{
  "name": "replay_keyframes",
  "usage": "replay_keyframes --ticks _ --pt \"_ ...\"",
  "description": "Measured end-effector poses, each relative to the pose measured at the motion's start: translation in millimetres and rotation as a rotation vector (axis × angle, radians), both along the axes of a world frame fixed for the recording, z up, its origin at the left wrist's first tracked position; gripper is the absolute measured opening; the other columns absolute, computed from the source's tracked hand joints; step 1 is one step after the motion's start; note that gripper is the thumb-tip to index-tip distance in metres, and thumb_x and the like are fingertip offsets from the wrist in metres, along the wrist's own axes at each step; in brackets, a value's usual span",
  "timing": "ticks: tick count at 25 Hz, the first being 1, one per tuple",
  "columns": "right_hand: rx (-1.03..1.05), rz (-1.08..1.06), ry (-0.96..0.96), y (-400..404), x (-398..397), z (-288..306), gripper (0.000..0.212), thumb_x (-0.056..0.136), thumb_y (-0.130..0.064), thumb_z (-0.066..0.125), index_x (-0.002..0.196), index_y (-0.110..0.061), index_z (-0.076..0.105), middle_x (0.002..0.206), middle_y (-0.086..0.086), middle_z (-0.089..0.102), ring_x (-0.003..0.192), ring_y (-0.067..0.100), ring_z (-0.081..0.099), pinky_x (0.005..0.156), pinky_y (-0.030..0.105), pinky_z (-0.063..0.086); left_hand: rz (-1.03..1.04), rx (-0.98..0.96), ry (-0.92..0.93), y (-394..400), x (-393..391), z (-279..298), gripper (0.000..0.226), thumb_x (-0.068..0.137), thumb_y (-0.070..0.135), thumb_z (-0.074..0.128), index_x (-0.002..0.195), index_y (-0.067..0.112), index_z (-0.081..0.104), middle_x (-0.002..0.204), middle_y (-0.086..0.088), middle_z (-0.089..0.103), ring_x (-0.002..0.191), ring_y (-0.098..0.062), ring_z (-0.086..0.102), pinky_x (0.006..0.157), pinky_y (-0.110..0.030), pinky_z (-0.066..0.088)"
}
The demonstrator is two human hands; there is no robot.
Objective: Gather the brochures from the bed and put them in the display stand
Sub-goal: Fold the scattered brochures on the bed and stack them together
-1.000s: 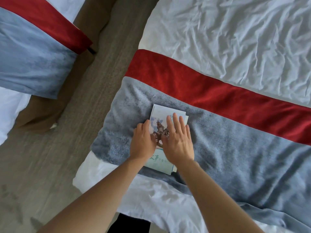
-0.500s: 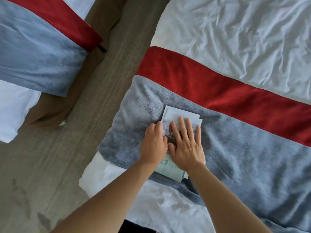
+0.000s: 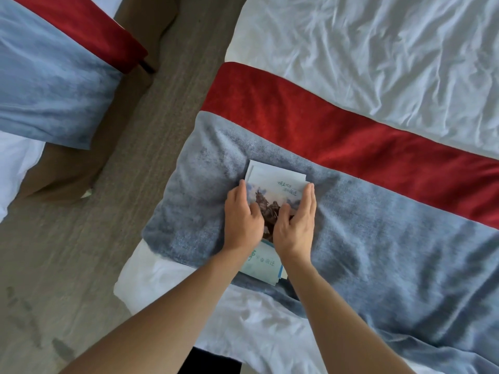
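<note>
A small stack of pale blue brochures (image 3: 275, 179) with a picture of riders lies on the grey-blue bed runner (image 3: 378, 238), near the bed's left corner. My left hand (image 3: 243, 220) presses against the stack's left edge with its fingers straight. My right hand (image 3: 297, 222) stands on its side along the right edge, fingers straight, thumb lying over the picture. The hands cover the stack's middle. No display stand is in view.
The bed has a white sheet (image 3: 378, 49) and a red band (image 3: 324, 125) beyond the runner. A strip of grey-brown floor (image 3: 108, 211) runs on the left, with a second bed (image 3: 40, 90) across it.
Both hands lay flat on top of the brochures; they have since slid apart to the stack's two sides, uncovering the picture. The view has shifted a little.
</note>
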State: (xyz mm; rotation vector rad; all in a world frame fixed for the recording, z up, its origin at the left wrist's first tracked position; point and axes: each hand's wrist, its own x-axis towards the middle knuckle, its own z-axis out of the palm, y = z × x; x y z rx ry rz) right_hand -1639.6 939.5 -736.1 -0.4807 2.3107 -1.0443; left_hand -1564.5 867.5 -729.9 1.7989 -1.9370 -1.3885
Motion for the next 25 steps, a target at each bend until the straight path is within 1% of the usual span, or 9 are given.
replay_keyframes --ticks 2,4,8,9,11,15,18,22,25 --pt "0.050 -0.027 0.000 3 0 4 0.067 0.098 -0.013 0.054 0.158 -0.011 0.024 0.161 0.008 0.028 0.142 0.014 0.029 0.098 0.003 0.024 0.022 0.000 -0.016 -8 -1 -1 0.046 0.094 0.005 0.052 0.140 0.009 0.046 0.134 -0.008 0.048 0.125 -0.022 0.046 0.104 -0.029 0.039" --pt "0.140 -0.151 -0.051 1 0 9 0.067 0.093 -0.017 0.058 0.154 -0.013 0.031 0.149 0.006 0.041 0.129 0.018 0.042 0.094 0.019 0.033 0.035 0.026 -0.059 -21 -2 -1 0.035 0.092 0.008 0.058 0.126 0.012 0.054 0.124 -0.005 0.052 0.115 -0.023 0.052 0.096 -0.035 0.047" --pt "0.211 -0.280 -0.239 -11 -17 11 0.043 0.082 -0.008 0.056 0.123 -0.020 0.058 0.113 0.004 0.063 0.105 0.027 0.061 0.089 0.045 0.054 0.032 0.094 -0.099 -28 -4 2 0.028 0.092 0.006 0.056 0.120 0.011 0.057 0.120 -0.006 0.052 0.107 -0.024 0.056 0.088 -0.036 0.051" --pt "0.187 -0.281 -0.281 -11 -21 14 0.039 0.083 -0.009 0.058 0.119 -0.024 0.057 0.105 0.001 0.065 0.099 0.025 0.064 0.082 0.045 0.057 0.033 0.100 -0.092 -28 -3 3 0.027 0.092 0.006 0.056 0.118 0.011 0.058 0.119 -0.006 0.052 0.104 -0.023 0.056 0.085 -0.034 0.050" --pt "0.146 -0.263 -0.313 -8 -24 24 0.036 0.086 -0.012 0.063 0.112 -0.035 0.052 0.092 -0.005 0.067 0.087 0.020 0.068 0.064 0.036 0.056 0.037 0.110 -0.068 -30 -1 9 0.026 0.091 0.006 0.056 0.116 0.013 0.058 0.116 -0.005 0.053 0.097 -0.020 0.057 0.076 -0.029 0.048" --pt "0.023 -0.229 -0.179 -13 -25 51 0.037 0.087 -0.010 0.060 0.114 -0.034 0.050 0.083 -0.009 0.067 0.072 0.006 0.065 0.060 0.036 0.053 0.035 0.034 0.095 -36 2 36 0.024 0.093 0.009 0.055 0.113 0.022 0.051 0.099 0.002 0.066 0.081 -0.012 0.063 0.060 -0.027 0.048" --pt "-0.096 -0.198 -0.020 -31 -32 79 0.042 0.083 -0.005 0.054 0.115 -0.031 0.057 0.086 -0.017 0.066 0.078 -0.002 0.061 0.059 0.017 0.046 0.067 -0.102 0.293 -46 -6 60 0.026 0.093 0.006 0.053 0.115 0.019 0.048 0.096 0.004 0.066 0.082 -0.013 0.065 0.064 -0.031 0.053" --pt "-0.196 -0.164 0.065 -41 -35 104 0.037 0.080 -0.001 0.053 0.103 -0.030 0.051 0.081 -0.028 0.063 0.078 -0.004 0.059 0.057 0.014 0.043 0.071 -0.208 0.443 -54 -16 83 0.029 0.089 0.006 0.049 0.112 0.023 0.047 0.100 0.013 0.062 0.091 -0.002 0.063 0.070 -0.016 0.051" --pt "-0.192 -0.148 0.029 -33 -32 104 0.035 0.080 0.002 0.054 0.097 -0.027 0.050 0.082 -0.030 0.061 0.075 -0.005 0.058 0.059 0.010 0.042 0.042 -0.136 0.450 -47 -11 78 0.035 0.088 0.002 0.046 0.118 0.018 0.051 0.111 0.001 0.063 0.105 -0.009 0.062 0.088 -0.029 0.053"
